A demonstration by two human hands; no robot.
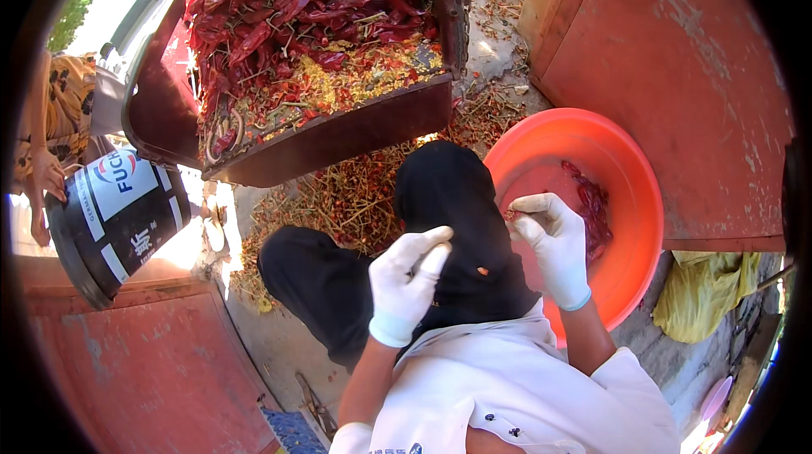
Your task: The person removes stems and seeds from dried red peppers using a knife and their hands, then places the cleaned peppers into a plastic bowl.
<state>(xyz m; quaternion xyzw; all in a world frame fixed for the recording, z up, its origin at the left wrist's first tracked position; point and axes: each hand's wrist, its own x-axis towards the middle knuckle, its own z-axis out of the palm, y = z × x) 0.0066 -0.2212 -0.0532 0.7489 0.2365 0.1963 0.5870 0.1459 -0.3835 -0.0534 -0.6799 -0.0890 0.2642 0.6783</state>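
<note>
Both my hands wear white gloves and are raised over my lap. My right hand pinches a small red bit of dried chili pepper at its fingertips, above the left rim of an orange-red plastic basin. Several dark red dried chili peppers lie inside that basin. Over my dark trousers, my left hand has thumb and forefinger drawn together, with nothing visible between them. A small orange-red scrap rests on my trouser leg.
A dark red metal bin heaped with dried chilies stands ahead. Stems and scraps cover the ground below it. On the left, another person's hand touches a tilted black bucket. Red panels and a yellow-green bag are at right.
</note>
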